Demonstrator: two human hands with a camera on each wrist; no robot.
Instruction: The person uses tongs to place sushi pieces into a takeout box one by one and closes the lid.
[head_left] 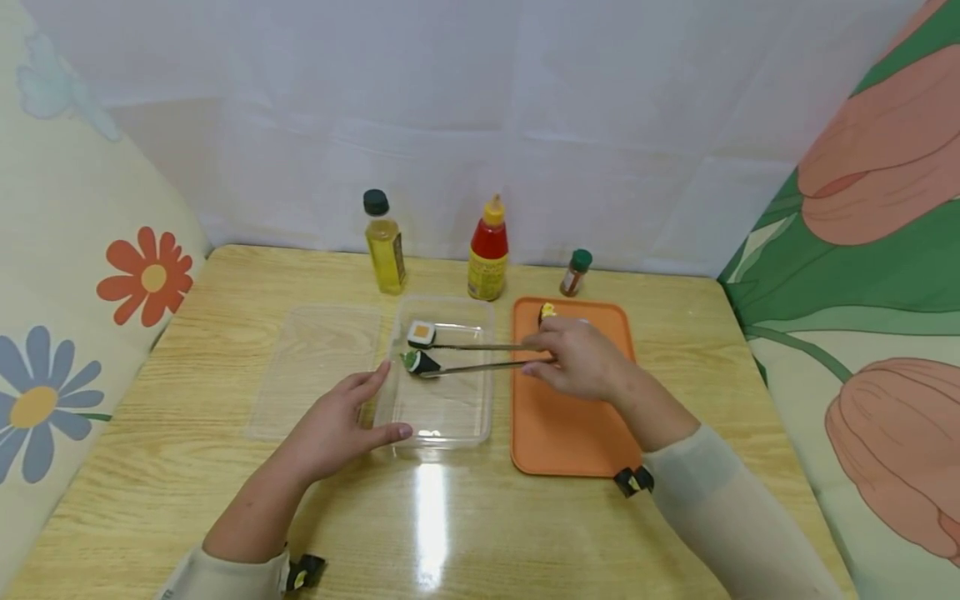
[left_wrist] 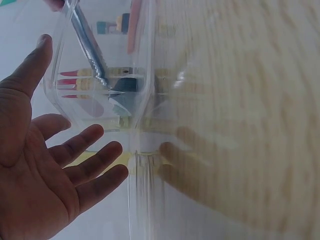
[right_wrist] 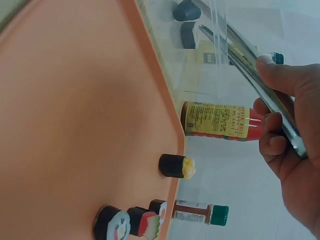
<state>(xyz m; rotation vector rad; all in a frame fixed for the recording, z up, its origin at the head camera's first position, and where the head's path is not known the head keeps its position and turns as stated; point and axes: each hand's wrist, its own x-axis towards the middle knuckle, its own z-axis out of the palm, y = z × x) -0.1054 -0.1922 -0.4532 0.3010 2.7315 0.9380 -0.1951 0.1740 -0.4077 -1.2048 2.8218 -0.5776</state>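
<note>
My right hand (head_left: 581, 358) holds metal tongs (head_left: 491, 347) that reach leftward into a clear plastic container (head_left: 490, 408). Inside it sit a square sushi roll (head_left: 422, 334) with an orange centre and a dark cone-shaped hand roll (head_left: 420, 362) with green at its wide end. The tongs' arms are spread, one tip by each piece; whether they touch the pieces I cannot tell. My left hand (head_left: 341, 425) is at the container's left side, fingers extended and thumb apart. In the left wrist view its fingers (left_wrist: 102, 162) hold nothing; contact with the wall is unclear.
Right of the container lies an orange tray (head_left: 570, 433), bearing a yellow-topped roll (right_wrist: 171, 166) and several other sushi pieces. A clear flat lid (head_left: 315, 367) lies on the left. Behind stand an oil bottle (head_left: 386, 254), a red sauce bottle (head_left: 488, 258) and a green-capped jar (head_left: 575, 273).
</note>
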